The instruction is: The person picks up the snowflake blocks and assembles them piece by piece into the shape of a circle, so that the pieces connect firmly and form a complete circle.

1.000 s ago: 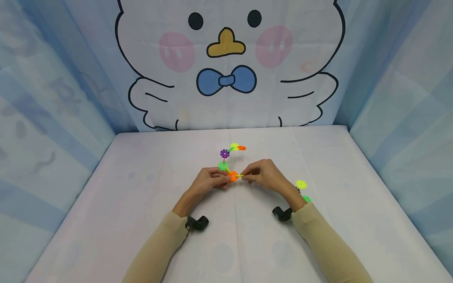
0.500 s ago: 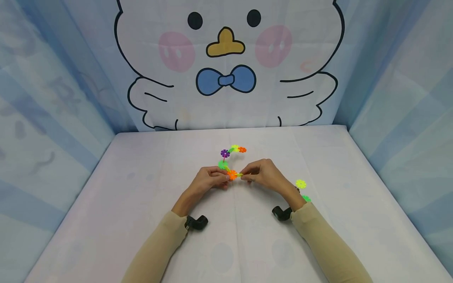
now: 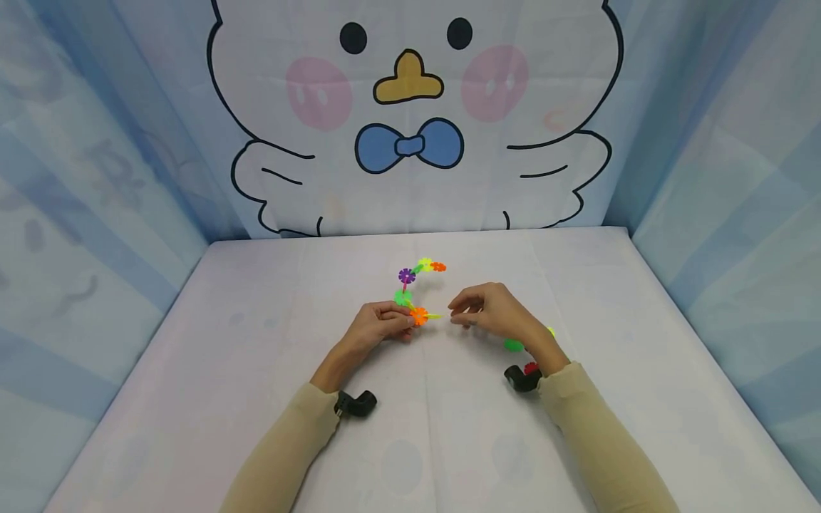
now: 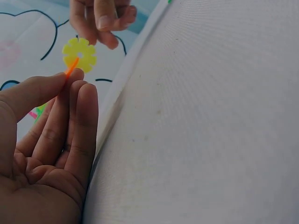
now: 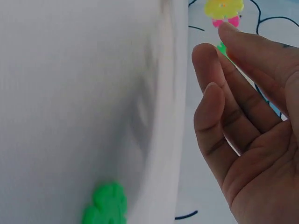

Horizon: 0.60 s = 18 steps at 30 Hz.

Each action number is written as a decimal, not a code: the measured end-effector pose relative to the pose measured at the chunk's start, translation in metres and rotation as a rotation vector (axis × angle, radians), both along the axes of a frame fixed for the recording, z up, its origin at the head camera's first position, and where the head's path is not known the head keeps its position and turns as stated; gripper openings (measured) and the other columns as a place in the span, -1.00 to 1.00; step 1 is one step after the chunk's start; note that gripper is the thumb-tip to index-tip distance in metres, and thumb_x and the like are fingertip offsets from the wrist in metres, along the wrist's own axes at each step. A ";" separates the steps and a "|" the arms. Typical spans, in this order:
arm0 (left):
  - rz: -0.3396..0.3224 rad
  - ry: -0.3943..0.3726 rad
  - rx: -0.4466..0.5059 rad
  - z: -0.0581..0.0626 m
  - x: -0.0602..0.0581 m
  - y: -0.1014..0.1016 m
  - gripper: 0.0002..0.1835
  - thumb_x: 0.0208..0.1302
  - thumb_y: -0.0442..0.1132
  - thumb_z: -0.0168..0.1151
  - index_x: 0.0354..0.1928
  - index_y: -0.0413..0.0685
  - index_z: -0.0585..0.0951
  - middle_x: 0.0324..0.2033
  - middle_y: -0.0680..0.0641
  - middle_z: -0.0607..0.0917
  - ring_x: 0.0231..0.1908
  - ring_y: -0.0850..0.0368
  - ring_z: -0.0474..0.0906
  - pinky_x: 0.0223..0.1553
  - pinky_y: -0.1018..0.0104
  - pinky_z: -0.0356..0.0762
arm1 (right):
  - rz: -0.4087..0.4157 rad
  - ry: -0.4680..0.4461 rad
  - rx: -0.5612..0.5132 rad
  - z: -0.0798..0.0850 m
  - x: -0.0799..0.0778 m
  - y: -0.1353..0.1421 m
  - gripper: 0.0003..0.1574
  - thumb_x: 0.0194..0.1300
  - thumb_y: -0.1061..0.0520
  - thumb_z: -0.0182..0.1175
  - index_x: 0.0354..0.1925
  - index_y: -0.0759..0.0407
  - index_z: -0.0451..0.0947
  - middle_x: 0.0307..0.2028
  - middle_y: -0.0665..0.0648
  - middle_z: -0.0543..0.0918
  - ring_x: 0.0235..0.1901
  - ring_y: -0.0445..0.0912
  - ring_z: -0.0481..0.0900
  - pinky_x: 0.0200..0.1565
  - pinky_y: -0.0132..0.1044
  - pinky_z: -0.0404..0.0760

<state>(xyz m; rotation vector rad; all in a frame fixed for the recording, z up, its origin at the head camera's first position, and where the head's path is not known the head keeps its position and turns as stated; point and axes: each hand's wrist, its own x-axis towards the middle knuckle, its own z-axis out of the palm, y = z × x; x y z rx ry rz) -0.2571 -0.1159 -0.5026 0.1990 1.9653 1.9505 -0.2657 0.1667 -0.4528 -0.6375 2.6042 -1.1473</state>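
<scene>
A person's left hand (image 3: 381, 322) is grasping a flower-shaped orange disc (image 3: 419, 316) by its rim, pinching the thin, smooth plastic between thumb and forefinger. A notched yellow disc (image 3: 434, 316) with a small centre hole is sticking out of it, slotted in at an angle. The right hand (image 3: 490, 310) is hovering just beside, released, its fingers curving loosely apart from the yellow disc. From the orange disc a chain (image 3: 407, 276) of green, purple, yellow and orange pieces is bending in a C towards the far edge of the table (image 3: 321, 271). Loose discs (image 3: 514, 345) in green, red and yellow are lying partly behind the right forearm, between the table's middle and right edge. Beyond the far edge, a softly creased cloth (image 3: 410, 199) is showing a printed bird wearing a blue bow tie.
</scene>
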 end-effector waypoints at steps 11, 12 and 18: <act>0.009 -0.001 0.015 0.000 0.000 0.001 -0.76 0.42 -0.32 0.38 0.02 -0.35 0.68 -0.24 -0.09 0.87 -0.30 0.16 0.79 -0.12 0.33 0.82 | 0.045 -0.123 0.226 0.009 -0.010 0.067 -0.73 0.25 0.00 0.56 -0.11 0.03 0.79 -0.26 0.04 0.73 -0.26 -0.07 0.57 -0.22 -0.26 0.58; 0.009 -0.001 0.017 0.000 0.000 0.001 -0.76 0.42 -0.33 0.38 0.01 -0.35 0.67 -0.24 -0.10 0.87 -0.30 0.16 0.79 -0.12 0.33 0.82 | 0.052 -0.131 0.235 0.010 -0.010 0.071 -0.74 0.22 0.00 0.58 -0.16 0.04 0.79 -0.30 0.04 0.72 -0.29 -0.07 0.56 -0.24 -0.26 0.57; 0.011 -0.005 0.014 0.000 0.000 0.000 -0.76 0.42 -0.32 0.38 0.01 -0.35 0.68 -0.24 -0.10 0.87 -0.31 0.16 0.80 -0.11 0.33 0.82 | 0.081 -0.195 0.318 0.012 -0.008 0.083 -0.71 0.08 0.02 0.67 -0.31 0.05 0.75 -0.43 0.03 0.63 -0.38 -0.10 0.53 -0.26 -0.27 0.54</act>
